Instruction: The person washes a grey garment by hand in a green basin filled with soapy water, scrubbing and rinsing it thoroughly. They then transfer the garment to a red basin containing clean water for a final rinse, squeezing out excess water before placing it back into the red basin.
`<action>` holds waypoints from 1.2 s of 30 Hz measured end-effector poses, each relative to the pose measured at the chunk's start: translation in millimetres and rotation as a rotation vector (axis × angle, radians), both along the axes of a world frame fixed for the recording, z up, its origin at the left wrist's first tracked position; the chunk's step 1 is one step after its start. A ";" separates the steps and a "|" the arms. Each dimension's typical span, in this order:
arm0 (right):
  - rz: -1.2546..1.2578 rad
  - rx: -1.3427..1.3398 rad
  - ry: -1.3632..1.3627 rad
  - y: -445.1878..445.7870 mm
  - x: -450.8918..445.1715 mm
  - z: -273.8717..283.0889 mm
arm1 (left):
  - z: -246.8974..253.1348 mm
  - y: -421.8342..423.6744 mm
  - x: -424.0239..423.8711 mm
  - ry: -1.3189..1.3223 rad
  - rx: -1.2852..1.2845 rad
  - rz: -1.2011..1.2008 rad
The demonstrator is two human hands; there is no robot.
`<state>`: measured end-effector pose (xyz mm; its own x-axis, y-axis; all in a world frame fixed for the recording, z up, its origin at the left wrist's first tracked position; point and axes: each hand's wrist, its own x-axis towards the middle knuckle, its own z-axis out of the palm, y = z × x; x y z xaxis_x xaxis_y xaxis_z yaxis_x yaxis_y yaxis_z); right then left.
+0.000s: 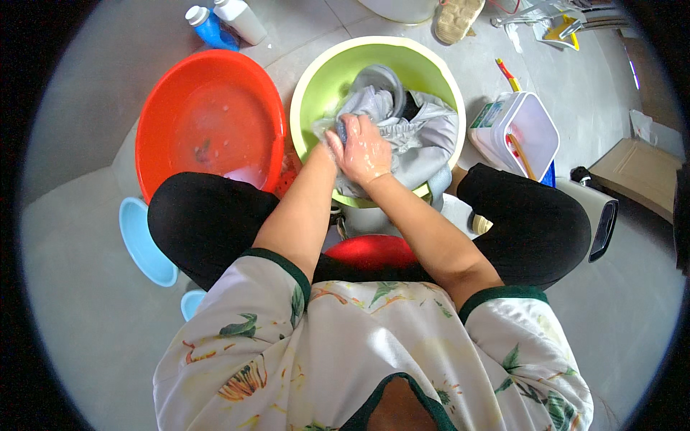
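A lime-green plastic basin (318, 75) with a pale rim stands in front of me, holding wet light-grey garments (431, 129). Inside it, a grey rounded plastic vessel (385, 81) leans among the cloth. My right hand (366, 148) is wet and bent over a bunched part of the grey cloth, gripping it. My left hand (327, 148) reaches in from the left and meets the right one. Its fingers are mostly hidden behind the right hand and a clear film or water, so its hold is unclear.
Left of the green basin sits a red basin (161, 116) of cloudy water. A blue bottle (213, 29) and a white bottle (241, 21) stand behind. To the right are a white square bucket (531, 121) holding a brush and a grey bin (587, 207). A light-blue basin (143, 242) lies left.
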<state>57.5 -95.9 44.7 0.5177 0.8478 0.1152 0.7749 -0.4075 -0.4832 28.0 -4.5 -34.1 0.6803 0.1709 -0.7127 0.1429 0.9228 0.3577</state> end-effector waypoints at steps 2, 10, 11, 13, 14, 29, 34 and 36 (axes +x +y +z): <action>-0.025 -0.053 -0.006 10.7 7.7 -1.9 | 9.1 -1.9 -2.6 0.069 0.365 -0.124; -0.137 -0.500 0.031 17.3 137.3 -38.8 | 57.2 -15.2 -7.4 0.017 0.325 -0.114; -0.131 -0.534 0.042 16.3 141.8 -32.6 | 44.1 -10.6 -13.7 0.152 0.535 -0.157; 0.036 -0.544 -0.114 -0.6 150.3 -41.8 | 32.8 5.1 -19.7 0.416 0.956 -0.256; 0.110 -0.542 -0.194 -4.8 151.7 -48.1 | 42.1 3.1 -18.9 0.630 1.236 -0.485; 0.385 -1.128 0.045 30.8 140.1 -133.0 | -42.6 -9.7 33.0 0.805 1.251 -1.201; 0.680 -1.069 -0.016 10.6 149.9 -178.7 | -96.4 -16.4 13.9 0.712 1.429 -1.289; 0.377 -1.049 0.067 16.6 146.3 -175.2 | -95.2 -14.1 22.1 0.786 1.338 -1.439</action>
